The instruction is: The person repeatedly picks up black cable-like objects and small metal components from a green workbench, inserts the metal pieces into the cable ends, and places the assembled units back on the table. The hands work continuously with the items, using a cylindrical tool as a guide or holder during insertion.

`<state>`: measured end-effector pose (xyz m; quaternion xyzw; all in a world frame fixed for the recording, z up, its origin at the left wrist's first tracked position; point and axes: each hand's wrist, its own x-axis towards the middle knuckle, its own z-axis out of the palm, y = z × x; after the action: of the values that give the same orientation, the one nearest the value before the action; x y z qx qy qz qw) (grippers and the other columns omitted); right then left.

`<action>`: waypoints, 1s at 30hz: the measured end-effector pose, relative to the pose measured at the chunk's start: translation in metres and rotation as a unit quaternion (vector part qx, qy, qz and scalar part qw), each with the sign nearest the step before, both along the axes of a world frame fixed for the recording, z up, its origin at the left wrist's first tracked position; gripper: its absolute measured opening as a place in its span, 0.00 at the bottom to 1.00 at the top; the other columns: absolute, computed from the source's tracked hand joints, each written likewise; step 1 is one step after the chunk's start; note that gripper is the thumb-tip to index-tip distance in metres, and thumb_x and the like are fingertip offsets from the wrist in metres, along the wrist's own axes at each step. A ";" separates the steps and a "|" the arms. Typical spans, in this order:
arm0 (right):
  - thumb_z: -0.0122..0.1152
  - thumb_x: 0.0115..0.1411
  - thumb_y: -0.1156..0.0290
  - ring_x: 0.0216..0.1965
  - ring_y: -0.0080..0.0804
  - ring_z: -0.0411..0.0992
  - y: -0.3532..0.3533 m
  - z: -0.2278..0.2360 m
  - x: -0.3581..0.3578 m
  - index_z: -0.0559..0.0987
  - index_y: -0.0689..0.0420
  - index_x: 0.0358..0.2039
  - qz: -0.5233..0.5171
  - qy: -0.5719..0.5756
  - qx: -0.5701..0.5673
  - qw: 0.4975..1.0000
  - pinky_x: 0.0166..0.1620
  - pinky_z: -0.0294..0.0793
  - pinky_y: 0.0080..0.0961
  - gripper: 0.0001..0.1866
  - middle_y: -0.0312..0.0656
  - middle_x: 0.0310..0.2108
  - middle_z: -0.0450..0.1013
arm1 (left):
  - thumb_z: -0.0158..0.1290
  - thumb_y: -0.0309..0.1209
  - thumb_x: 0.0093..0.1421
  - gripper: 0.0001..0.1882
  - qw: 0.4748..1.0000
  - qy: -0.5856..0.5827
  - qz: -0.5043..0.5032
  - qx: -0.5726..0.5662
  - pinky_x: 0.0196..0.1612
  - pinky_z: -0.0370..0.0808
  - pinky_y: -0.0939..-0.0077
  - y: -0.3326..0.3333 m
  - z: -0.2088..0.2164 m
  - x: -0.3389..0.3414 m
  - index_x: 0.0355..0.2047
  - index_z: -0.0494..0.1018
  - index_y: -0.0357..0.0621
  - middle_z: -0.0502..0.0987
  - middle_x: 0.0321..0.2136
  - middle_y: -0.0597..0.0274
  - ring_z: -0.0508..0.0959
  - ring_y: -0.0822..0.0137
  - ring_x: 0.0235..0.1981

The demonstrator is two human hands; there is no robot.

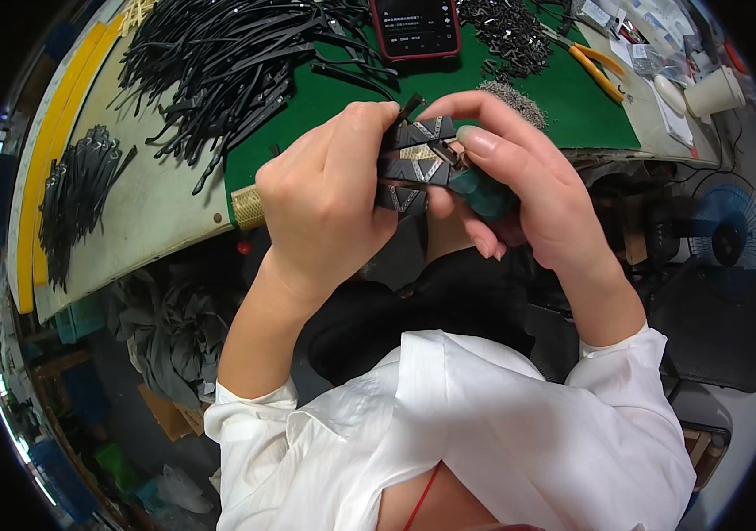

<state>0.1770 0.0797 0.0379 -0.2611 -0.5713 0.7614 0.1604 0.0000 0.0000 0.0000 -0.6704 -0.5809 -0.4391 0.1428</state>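
Close to the table's front edge, my left hand is closed around several flat black pieces patterned with silvery V-shaped lines. A gold-coloured glittery strip shows among them. My right hand curls around a dark green rounded thing, whose kind I cannot make out. Its thumb presses near a small metal part at the right end of the patterned pieces. My left fingers hide the other end of these pieces.
Beyond my hands a green mat bears a pile of long black strips, a phone, heaps of small dark parts and grey bits. Orange-handled pliers lie right, near a white cup. Another black bundle lies left.
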 end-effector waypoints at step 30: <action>0.60 0.57 0.72 0.27 0.39 0.73 0.038 -0.036 0.038 0.66 0.56 0.55 -0.136 -0.193 0.438 0.868 0.35 0.72 0.30 0.25 0.48 0.34 0.73 | 0.56 0.24 0.54 0.09 0.928 0.304 0.149 -0.157 0.36 0.78 0.58 0.085 -0.005 -0.144 0.36 0.75 0.44 0.76 0.35 0.60 0.80 0.51 0.35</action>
<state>0.2148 0.1173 0.0021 -0.3807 -0.8244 0.3385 0.2467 -0.1438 0.0845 -0.0046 -0.6917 -0.6641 -0.0907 0.2691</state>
